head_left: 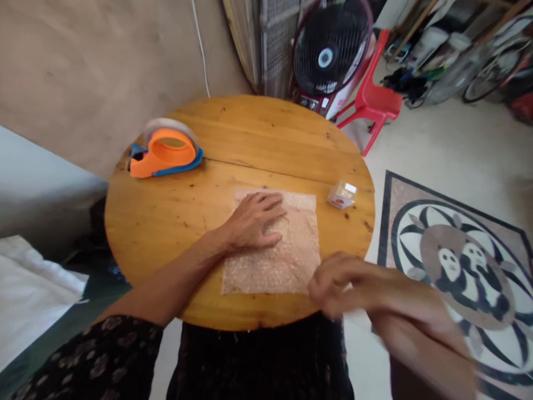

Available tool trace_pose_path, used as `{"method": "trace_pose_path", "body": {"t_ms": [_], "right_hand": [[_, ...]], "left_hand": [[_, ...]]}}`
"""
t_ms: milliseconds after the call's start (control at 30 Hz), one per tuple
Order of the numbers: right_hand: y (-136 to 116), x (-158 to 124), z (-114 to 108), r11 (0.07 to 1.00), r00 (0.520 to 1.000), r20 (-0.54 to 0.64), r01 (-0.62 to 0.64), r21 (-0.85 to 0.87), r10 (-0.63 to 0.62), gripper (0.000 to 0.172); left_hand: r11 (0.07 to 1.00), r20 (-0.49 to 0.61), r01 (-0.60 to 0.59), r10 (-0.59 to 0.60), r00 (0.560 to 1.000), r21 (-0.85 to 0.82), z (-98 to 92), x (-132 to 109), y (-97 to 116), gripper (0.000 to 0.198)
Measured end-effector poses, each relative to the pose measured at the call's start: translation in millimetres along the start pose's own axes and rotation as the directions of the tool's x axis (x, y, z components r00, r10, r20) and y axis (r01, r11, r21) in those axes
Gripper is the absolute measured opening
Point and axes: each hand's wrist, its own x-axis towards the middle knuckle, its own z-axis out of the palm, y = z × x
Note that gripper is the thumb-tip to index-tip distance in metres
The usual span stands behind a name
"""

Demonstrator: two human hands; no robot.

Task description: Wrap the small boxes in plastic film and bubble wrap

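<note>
A sheet of bubble wrap (291,261), see-through and roughly square, lies flat on the round wooden table (166,222). My left hand (258,219) rests on its upper left part, palm down with fingers spread. By the sheet's lower right corner is my right hand (337,283), blurred by motion. Its fingers are curled in, and what they hold, if anything, is hidden. A small box (342,195) with pale sides sits on the table to the right of the sheet. At the table's far left stands an orange and blue tape dispenser (166,153) with a roll of tape.
Behind the table are a dark-red fan (331,55) and a red plastic chair (377,100). A wall (104,66) closes off the left side. A white sack (33,294) lies at lower left. The floor at right bears a panda pattern (466,272), with a bicycle (495,66) farther back.
</note>
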Motion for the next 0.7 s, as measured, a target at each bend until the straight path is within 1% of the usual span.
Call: {"method": "trace_pose_path", "body": {"t_ms": [33, 67, 100, 133, 233, 333, 400, 500, 567, 700], "right_hand": [[10.8, 18.7, 4.2, 0.998, 0.998, -0.023, -0.055, 0.025, 0.055, 0.032], [21.3, 35.8, 9.6, 0.997, 0.996, -0.052, -0.070, 0.024, 0.071, 0.031], [31.4, 50.2, 16.1, 0.999, 0.997, -0.066, -0.044, 0.008, 0.045, 0.030], [40.8, 61.4, 23.5, 1.000, 0.998, -0.056, -0.011, -0.021, 0.010, 0.032], [64.1, 79.2, 45.4, 0.983, 0.999, 0.014, 0.052, -0.174, -0.051, 0.037], [81.3, 88.6, 58.8, 0.938, 0.995, 0.100, 0.049, -0.343, -0.015, 0.040], [90.0, 95.7, 61.4, 0.904, 0.993, 0.117, 0.030, -0.427, 0.022, 0.041], [98.7, 106.5, 59.6, 0.858, 0.995, 0.077, -0.011, -0.513, 0.059, 0.042], [102.0, 113.1, 57.5, 0.843, 0.996, 0.051, -0.029, -0.538, 0.067, 0.042], [106.9, 127.7, 55.9, 0.838, 0.994, 0.075, -0.031, -0.545, 0.086, 0.043]], "left_hand": [[1.000, -0.010, -0.007, 0.007, 1.000, 0.005, 0.3, 0.0, -0.1, 0.051], [1.000, -0.019, -0.012, 0.012, 1.000, 0.012, 0.9, -0.1, -0.4, 0.052], [1.000, -0.027, -0.016, 0.016, 0.999, 0.020, 1.7, -0.2, -0.8, 0.052], [0.999, -0.032, -0.017, 0.018, 0.999, 0.028, 2.4, -0.3, -1.2, 0.051], [0.999, -0.029, -0.010, 0.011, 1.000, 0.036, 3.9, -0.6, -1.8, 0.050], [0.999, -0.025, -0.017, 0.018, 1.000, 0.037, 4.1, -0.4, -1.6, 0.053], [0.999, -0.021, -0.026, 0.027, 0.999, 0.041, 3.7, 0.1, -1.5, 0.056], [0.999, -0.009, -0.030, 0.030, 1.000, 0.042, 2.7, 0.9, -1.4, 0.059], [0.999, 0.004, -0.030, 0.029, 1.000, 0.036, 2.1, 1.2, -1.3, 0.061], [1.000, -0.009, -0.019, 0.019, 1.000, 0.024, 2.9, 0.2, -2.2, 0.062]]}}
